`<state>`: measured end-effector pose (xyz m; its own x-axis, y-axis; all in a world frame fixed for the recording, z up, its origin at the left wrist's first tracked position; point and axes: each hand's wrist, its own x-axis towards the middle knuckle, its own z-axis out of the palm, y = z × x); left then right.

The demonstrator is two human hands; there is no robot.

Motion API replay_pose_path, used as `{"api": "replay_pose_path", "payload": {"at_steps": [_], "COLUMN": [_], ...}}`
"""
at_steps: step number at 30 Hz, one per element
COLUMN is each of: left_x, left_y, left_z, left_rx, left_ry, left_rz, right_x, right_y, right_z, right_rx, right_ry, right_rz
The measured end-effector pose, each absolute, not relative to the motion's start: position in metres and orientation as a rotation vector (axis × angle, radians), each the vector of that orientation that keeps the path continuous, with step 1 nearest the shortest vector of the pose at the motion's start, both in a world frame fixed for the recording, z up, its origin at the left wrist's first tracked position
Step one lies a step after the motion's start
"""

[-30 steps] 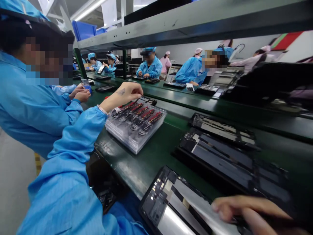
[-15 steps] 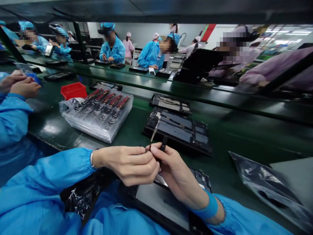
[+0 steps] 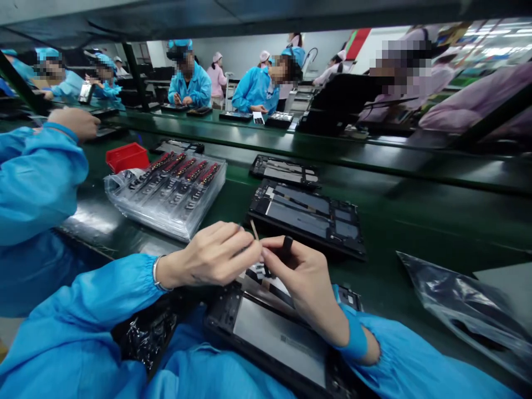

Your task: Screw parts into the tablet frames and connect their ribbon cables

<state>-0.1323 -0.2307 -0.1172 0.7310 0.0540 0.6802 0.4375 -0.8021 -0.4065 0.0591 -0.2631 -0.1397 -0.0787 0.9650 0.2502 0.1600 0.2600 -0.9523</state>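
My left hand (image 3: 211,256) and my right hand (image 3: 300,277) meet in front of me, fingertips together, over an opened tablet back (image 3: 274,332) that lies at the near table edge. The right fingers pinch a small dark part (image 3: 286,244). The left fingers pinch a thin pale strip (image 3: 254,230) that sticks up between the hands. Both hands are closed in a pinch. Blue sleeves cover both forearms.
A stack of clear trays (image 3: 170,191) with small red-and-black parts sits left, a red bin (image 3: 126,156) behind it. Two more opened tablets (image 3: 307,213) lie on the green belt. A dark plastic bag (image 3: 461,307) lies right. A co-worker's sleeve (image 3: 37,172) is at left; others work opposite.
A second ago my left hand was at the trays and the view faced left. The view swung back; both hands now meet over the near tablet, and the pale strip looks shorter than half a second ago.
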Motion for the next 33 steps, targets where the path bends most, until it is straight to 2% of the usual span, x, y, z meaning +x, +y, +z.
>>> {"api": "replay_pose_path", "payload": {"at_steps": [7,13,15,18,20,22,25,29,33], "left_x": [-0.128,-0.140,-0.165,-0.223,-0.265,-0.298,-0.322,-0.324,-0.330], "left_y": [-0.250,-0.272,-0.287,-0.322,-0.347,-0.363,-0.368,-0.356,-0.359], "left_z": [-0.103,-0.101,-0.099,-0.103,-0.119,-0.152,-0.221,-0.301,-0.321], "left_rx": [-2.393,-2.370,-2.333,-2.141,-2.019,-1.972,-2.052,-2.051,-2.005], "left_ry": [-0.577,-0.584,-0.778,-1.321,-1.758,-2.181,-2.479,-2.686,-2.787], "left_rz": [-0.696,-0.679,-0.711,-0.694,-0.523,-0.201,0.108,0.215,0.170], "right_x": [0.060,0.059,0.060,0.062,0.063,0.064,0.064,0.064,0.064], "right_y": [-0.270,-0.286,-0.290,-0.290,-0.288,-0.286,-0.285,-0.287,-0.286], "right_z": [-0.136,-0.132,-0.133,-0.137,-0.141,-0.144,-0.147,-0.146,-0.145], "right_rx": [-1.003,-0.939,-0.957,-1.056,-1.125,-1.171,-1.214,-1.251,-1.282], "right_ry": [-1.736,-1.855,-1.867,-1.848,-1.825,-1.810,-1.810,-1.818,-1.798], "right_rz": [0.591,0.554,0.616,0.744,0.823,0.888,0.928,0.890,0.934]}}
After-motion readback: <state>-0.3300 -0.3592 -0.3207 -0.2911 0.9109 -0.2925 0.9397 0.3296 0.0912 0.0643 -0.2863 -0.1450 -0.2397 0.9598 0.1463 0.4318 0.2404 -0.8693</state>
